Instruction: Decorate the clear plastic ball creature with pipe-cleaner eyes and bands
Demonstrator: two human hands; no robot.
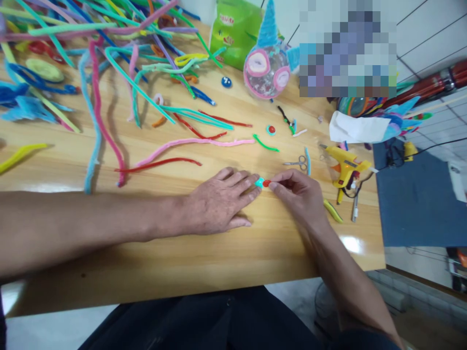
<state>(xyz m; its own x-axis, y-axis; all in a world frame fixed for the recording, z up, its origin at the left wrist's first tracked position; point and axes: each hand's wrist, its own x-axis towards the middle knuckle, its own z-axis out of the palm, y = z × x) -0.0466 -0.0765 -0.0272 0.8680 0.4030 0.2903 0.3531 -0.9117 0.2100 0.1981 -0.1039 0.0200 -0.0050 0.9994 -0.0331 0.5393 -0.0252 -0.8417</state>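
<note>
My left hand lies palm down on the wooden table, fingers stretched out, fingertips pressing a small teal pipe-cleaner piece. My right hand pinches a small red coil against that teal piece. Both hands meet near the table's middle front. A similar red-and-teal coil lies farther back.
Many coloured pipe cleaners spread over the left and back of the table. A yellow glue gun and small scissors lie to the right. A clear ball figure with pink eyes, a green bag and white tissue stand behind.
</note>
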